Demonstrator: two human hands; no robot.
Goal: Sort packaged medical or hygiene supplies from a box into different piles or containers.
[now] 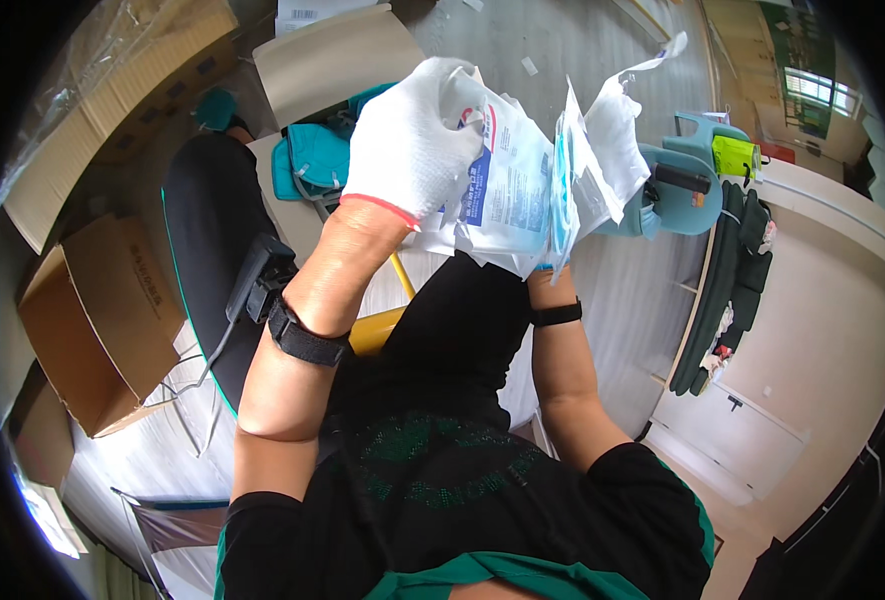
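Observation:
My left hand (pixel 402 145), in a white knitted glove with a red cuff, is closed on the left edge of a white plastic packet (pixel 517 180) printed in blue and red. Along the packet's right side stand thin light blue folded sheets (pixel 561 195), which look like face masks. Farther right, a torn, crumpled white wrapper (pixel 612 140) sticks out with a loose strip at its top. My right forearm (pixel 564 355) reaches up behind these things. They hide that hand's fingers, and only a bit of blue shows at the wrist.
An open cardboard box (pixel 97 325) lies at the left, below a large carton with clear plastic film (pixel 117 90). Teal folded items (pixel 312 160) lie beyond my left hand. A light blue plastic chair (pixel 687 195) stands at the right, near a dark green cushioned seat (pixel 732 290).

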